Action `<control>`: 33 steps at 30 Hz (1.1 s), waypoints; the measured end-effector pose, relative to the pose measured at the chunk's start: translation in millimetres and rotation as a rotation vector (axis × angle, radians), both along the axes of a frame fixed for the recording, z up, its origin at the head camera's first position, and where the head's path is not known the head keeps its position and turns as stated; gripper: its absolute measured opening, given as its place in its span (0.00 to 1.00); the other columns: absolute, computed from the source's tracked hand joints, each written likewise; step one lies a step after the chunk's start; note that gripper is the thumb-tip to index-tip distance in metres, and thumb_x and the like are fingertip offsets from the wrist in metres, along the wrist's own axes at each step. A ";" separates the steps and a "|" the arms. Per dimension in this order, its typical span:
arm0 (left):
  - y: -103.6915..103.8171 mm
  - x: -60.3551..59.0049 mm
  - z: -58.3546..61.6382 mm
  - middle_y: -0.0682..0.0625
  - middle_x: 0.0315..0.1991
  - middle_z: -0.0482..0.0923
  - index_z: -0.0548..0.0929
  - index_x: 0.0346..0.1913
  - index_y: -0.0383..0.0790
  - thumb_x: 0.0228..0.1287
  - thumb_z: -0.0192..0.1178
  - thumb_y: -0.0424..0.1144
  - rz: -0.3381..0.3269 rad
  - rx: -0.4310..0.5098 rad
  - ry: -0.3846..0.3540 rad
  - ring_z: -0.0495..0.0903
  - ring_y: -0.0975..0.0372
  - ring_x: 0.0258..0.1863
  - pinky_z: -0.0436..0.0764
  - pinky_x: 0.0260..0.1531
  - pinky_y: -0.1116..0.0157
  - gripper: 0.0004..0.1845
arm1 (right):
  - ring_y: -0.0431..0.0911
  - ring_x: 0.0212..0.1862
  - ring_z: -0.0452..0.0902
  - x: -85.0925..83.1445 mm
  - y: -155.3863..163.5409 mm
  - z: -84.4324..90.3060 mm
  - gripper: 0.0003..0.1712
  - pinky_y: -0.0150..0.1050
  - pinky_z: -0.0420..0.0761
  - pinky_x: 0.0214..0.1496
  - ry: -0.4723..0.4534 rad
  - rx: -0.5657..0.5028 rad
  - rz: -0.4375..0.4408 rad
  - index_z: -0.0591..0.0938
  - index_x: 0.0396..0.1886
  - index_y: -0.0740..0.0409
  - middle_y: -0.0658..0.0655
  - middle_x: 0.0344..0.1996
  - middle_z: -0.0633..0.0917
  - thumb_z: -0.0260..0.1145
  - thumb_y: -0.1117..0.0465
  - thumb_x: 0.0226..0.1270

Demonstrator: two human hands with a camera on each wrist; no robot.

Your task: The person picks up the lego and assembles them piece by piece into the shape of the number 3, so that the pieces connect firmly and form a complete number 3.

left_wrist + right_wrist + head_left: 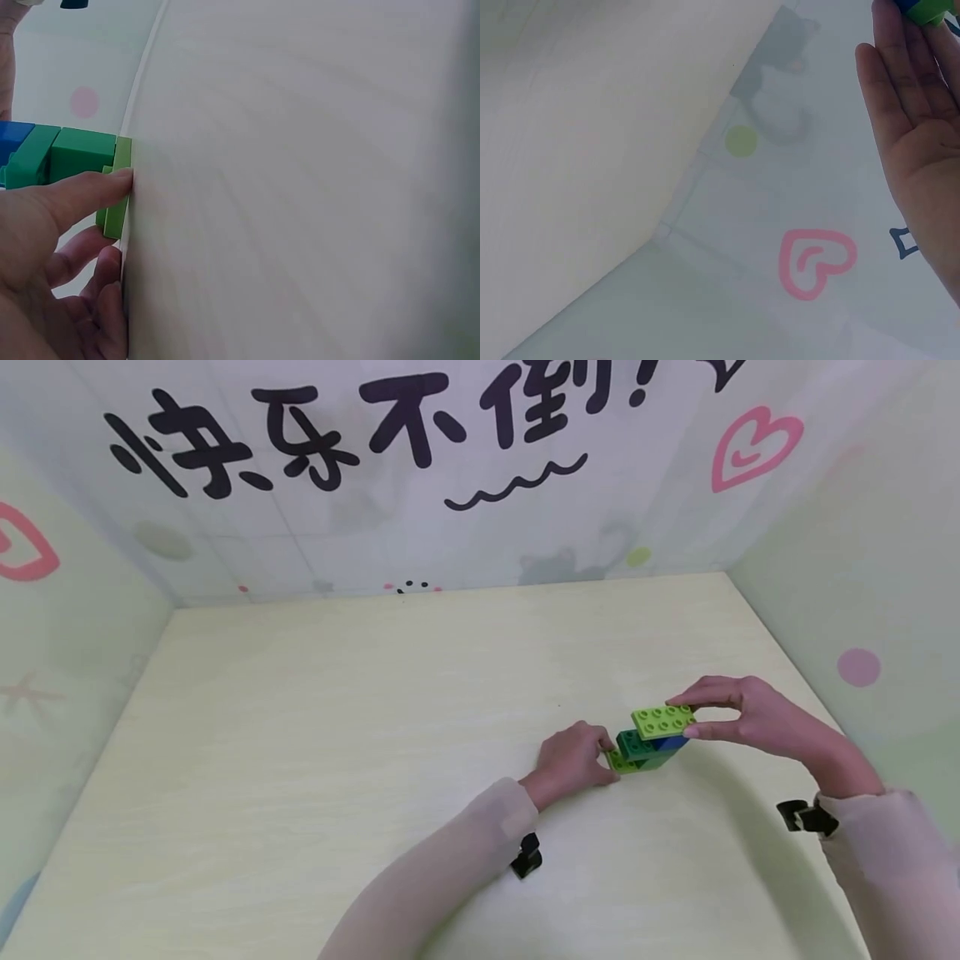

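Observation:
A stepped stack of toy building bricks stands at the right of the table. My left hand (572, 758) pinches the light green base brick (621, 762) between thumb and fingers, low against the tabletop. Above the base come dark green bricks (636, 746) and a blue brick (672, 743). At the top, my right hand (757, 714) pinches a studded light green brick (660, 722) by its right end. In the left wrist view, the thumb (90, 196) presses the base brick's edge. The right wrist view shows the palm, with the bricks mostly cut off at the top corner.
The pale table (315, 735) is bounded by a printed back wall (360, 543) and side walls, with the right wall (885, 585) near the right arm. Black wrist devices (527, 857) sit at both sleeve cuffs.

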State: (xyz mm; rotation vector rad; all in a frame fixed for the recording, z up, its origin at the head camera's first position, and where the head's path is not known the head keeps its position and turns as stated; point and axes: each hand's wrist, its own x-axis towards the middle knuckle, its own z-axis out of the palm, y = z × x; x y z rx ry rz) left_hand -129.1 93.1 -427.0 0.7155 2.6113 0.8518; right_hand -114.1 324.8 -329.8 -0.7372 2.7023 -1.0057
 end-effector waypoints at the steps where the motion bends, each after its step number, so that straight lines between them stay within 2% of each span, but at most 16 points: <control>1: -0.6 0.0 -0.1 0.58 0.33 0.73 0.82 0.43 0.47 0.48 0.70 0.47 -0.001 -0.003 0.000 0.68 0.69 0.25 0.67 0.19 0.73 0.18 | 0.37 0.40 0.75 -0.1 -0.4 -0.3 0.20 0.27 0.72 0.39 0.006 0.005 0.003 0.81 0.50 0.54 0.47 0.40 0.81 0.69 0.62 0.55; 5: -0.2 0.2 0.0 0.58 0.32 0.72 0.81 0.44 0.48 0.48 0.70 0.47 -0.003 -0.020 0.001 0.68 0.68 0.24 0.67 0.19 0.72 0.19 | 0.36 0.41 0.75 0.4 -0.6 0.0 0.20 0.26 0.72 0.41 0.006 0.001 0.012 0.80 0.50 0.53 0.47 0.41 0.81 0.69 0.63 0.55; 12: 2.3 1.6 1.1 0.58 0.28 0.68 0.80 0.45 0.48 0.48 0.70 0.47 0.003 -0.035 -0.004 0.68 0.68 0.24 0.66 0.20 0.73 0.20 | 0.39 0.42 0.76 1.1 1.5 -1.6 0.21 0.26 0.72 0.44 -0.064 -0.067 -0.003 0.79 0.51 0.55 0.50 0.42 0.80 0.68 0.64 0.56; 20: 0.8 -0.7 0.5 0.58 0.29 0.70 0.80 0.45 0.47 0.46 0.70 0.49 -0.003 -0.021 -0.007 0.69 0.69 0.26 0.67 0.20 0.72 0.21 | 0.36 0.45 0.75 4.1 6.1 -7.7 0.23 0.24 0.71 0.44 -0.011 -0.094 -0.064 0.78 0.53 0.56 0.52 0.46 0.80 0.68 0.66 0.55; 28: -9.5 -0.3 1.7 0.55 0.32 0.72 0.79 0.45 0.44 0.48 0.71 0.43 0.001 0.098 -0.071 0.70 0.67 0.30 0.69 0.25 0.73 0.20 | 0.33 0.46 0.75 13.8 13.6 -13.7 0.20 0.22 0.70 0.43 0.002 -0.100 -0.156 0.78 0.53 0.58 0.49 0.44 0.81 0.65 0.66 0.60; 33: -14.2 2.0 6.1 0.54 0.30 0.74 0.80 0.43 0.42 0.48 0.71 0.40 0.005 0.188 -0.061 0.71 0.68 0.29 0.70 0.29 0.75 0.18 | 0.33 0.45 0.75 21.4 16.7 -20.1 0.19 0.23 0.71 0.43 -0.005 -0.128 -0.193 0.78 0.52 0.59 0.48 0.43 0.82 0.64 0.66 0.60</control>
